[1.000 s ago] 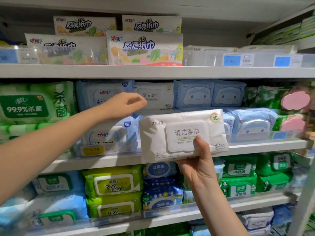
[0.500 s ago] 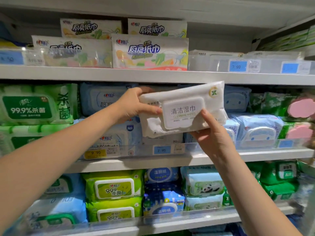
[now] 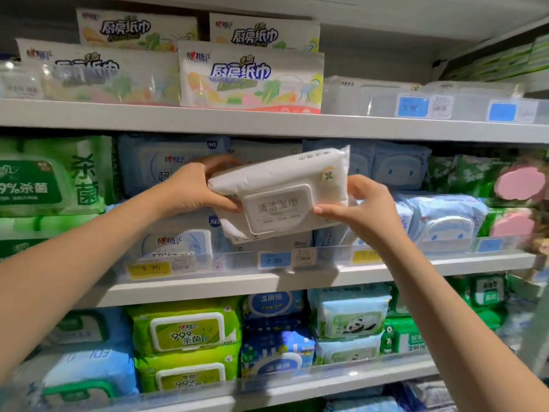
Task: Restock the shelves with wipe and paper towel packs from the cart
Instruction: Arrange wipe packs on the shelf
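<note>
Head view — a white wipe pack hangs tilted in front of the middle shelf, above its price rail. The left hand pinches the pack's left end, thumb on the front, while the right hand grips its right end. Blue wipe packs sit on that shelf behind it — kitchen towel packs stand one level above.

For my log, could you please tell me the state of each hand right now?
Left hand: grips the white wipes pack, left end.
Right hand: grips its right end.
</note>
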